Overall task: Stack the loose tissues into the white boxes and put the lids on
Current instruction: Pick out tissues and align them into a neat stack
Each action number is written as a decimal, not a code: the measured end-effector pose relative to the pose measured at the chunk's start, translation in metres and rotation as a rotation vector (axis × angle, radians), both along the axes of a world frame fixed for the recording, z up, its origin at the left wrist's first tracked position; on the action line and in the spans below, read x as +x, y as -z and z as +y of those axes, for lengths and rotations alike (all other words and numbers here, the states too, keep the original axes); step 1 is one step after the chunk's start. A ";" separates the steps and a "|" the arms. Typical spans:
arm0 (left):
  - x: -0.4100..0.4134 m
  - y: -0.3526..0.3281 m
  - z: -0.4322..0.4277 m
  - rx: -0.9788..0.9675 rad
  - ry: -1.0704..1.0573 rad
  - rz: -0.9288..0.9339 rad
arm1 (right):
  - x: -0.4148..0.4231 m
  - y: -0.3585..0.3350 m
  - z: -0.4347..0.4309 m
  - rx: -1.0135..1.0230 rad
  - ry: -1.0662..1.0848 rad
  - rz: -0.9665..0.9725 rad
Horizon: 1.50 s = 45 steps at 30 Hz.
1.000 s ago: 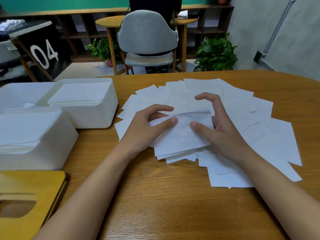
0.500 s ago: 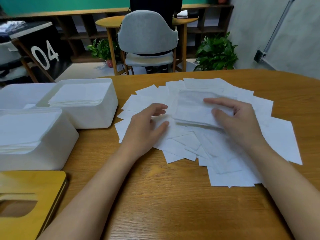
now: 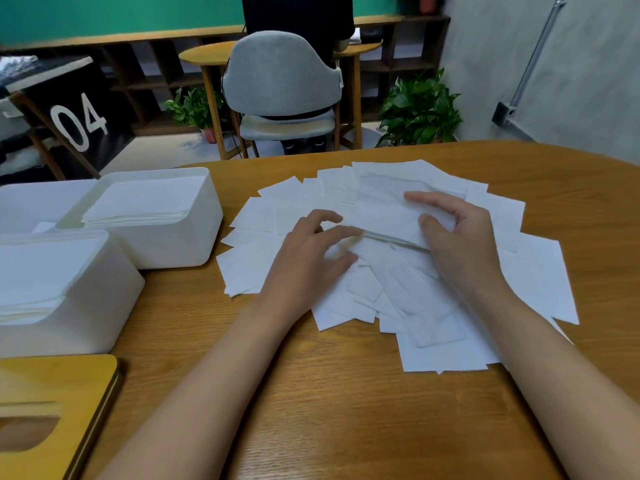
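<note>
Tissues point(image 3: 398, 306), loose and overlapping, fan across the table point(image 3: 346, 427) from the centre toward 3 o'clock.

Left hand point(image 3: 308, 261): palm down on the sheets, fingers relaxed and slightly curled. The forefinger points toward 3 o'clock at the edge of a small stack point(image 3: 381, 216). It grips nothing.

Right hand point(image 3: 460, 244): thumb and fingers pinch that stack at its right end, its near edge lifted just off the spread. The hands are apart, with the stack between them.

Surface: a wooden lid point(image 3: 52, 393) with a slot lies at 8 o'clock. At 9 o'clock stand the near box point(image 3: 86, 313) and the far box point(image 3: 180, 247), just beside each other. Both are white, lidless and hold flat piles of tissue.

Room: a black board point(image 3: 79, 119) marked 04 at 10 o'clock, a grey chair point(image 3: 280, 77) at 12 o'clock and a leafy plant point(image 3: 419, 109) at 1 o'clock.
</note>
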<state>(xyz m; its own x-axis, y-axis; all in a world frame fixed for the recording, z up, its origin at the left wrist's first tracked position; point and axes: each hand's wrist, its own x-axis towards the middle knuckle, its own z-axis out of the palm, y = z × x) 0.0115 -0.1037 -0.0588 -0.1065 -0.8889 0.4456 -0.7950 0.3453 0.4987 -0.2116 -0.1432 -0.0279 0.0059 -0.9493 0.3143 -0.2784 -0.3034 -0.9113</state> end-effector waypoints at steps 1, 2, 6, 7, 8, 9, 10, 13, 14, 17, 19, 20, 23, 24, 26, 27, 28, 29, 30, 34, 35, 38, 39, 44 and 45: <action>-0.002 0.001 -0.002 -0.049 0.003 -0.018 | 0.000 0.001 -0.001 0.002 0.004 -0.003; -0.003 0.002 -0.004 -0.096 0.007 -0.039 | 0.001 0.002 -0.001 0.006 0.006 -0.001; 0.003 0.004 -0.007 -0.253 -0.010 -0.089 | 0.002 0.005 -0.001 0.006 -0.014 0.023; 0.006 0.002 -0.006 -0.283 -0.017 -0.084 | 0.003 0.005 -0.001 0.006 -0.023 0.021; 0.008 0.000 -0.003 -0.305 -0.018 -0.074 | 0.003 0.006 -0.001 0.011 -0.033 0.016; 0.009 -0.003 0.002 -0.314 -0.009 -0.060 | 0.003 0.005 -0.001 0.013 -0.044 0.012; 0.009 -0.007 0.009 -0.309 0.003 -0.033 | 0.004 0.004 0.000 0.013 -0.061 0.009; 0.004 -0.023 0.031 -0.209 -0.005 0.197 | 0.005 -0.001 0.007 -0.002 -0.139 0.003; 0.003 -0.028 0.034 -0.170 -0.010 0.294 | 0.006 -0.002 0.009 -0.013 -0.167 -0.003; 0.005 -0.039 0.037 -0.152 -0.017 0.504 | 0.005 -0.005 0.013 -0.069 -0.188 -0.022; 0.007 -0.044 0.038 -0.140 -0.008 0.656 | 0.003 -0.007 0.011 -0.065 -0.208 -0.056; 0.007 -0.046 0.038 -0.125 -0.011 0.723 | 0.002 -0.007 0.010 -0.054 -0.232 -0.062; 0.009 -0.048 0.035 -0.047 -0.055 0.872 | 0.004 -0.006 0.013 -0.034 -0.330 -0.004; 0.011 -0.045 0.032 -0.020 -0.067 0.904 | 0.006 -0.006 0.017 -0.023 -0.371 0.008; 0.015 -0.042 0.027 0.024 -0.091 0.949 | 0.011 -0.004 0.020 0.003 -0.425 0.011; 0.015 -0.041 0.027 0.040 -0.099 0.966 | 0.013 -0.003 0.021 0.005 -0.416 0.025; 0.015 -0.041 0.027 0.052 -0.107 0.971 | 0.015 -0.002 0.022 0.004 -0.381 0.049; 0.013 -0.042 0.028 0.058 -0.113 0.956 | 0.016 -0.001 0.022 -0.001 -0.342 0.066; 0.012 -0.043 0.029 0.061 -0.118 0.923 | 0.017 0.000 0.022 -0.004 -0.308 0.067; 0.015 -0.051 0.035 0.076 -0.018 0.749 | 0.016 -0.001 0.022 -0.001 -0.279 0.037; 0.017 -0.053 0.036 0.093 0.032 0.695 | 0.015 -0.002 0.022 -0.007 -0.284 0.046; 0.018 -0.060 0.041 0.179 0.074 0.516 | 0.017 -0.003 0.025 -0.032 -0.321 0.098; 0.016 -0.061 0.042 0.208 0.060 0.503 | 0.018 -0.003 0.026 -0.043 -0.330 0.102; 0.011 -0.056 0.039 0.244 -0.077 0.741 | 0.016 -0.006 0.024 -0.014 -0.305 -0.012; 0.008 -0.055 0.039 0.252 -0.098 0.837 | 0.016 -0.007 0.023 0.014 -0.310 -0.050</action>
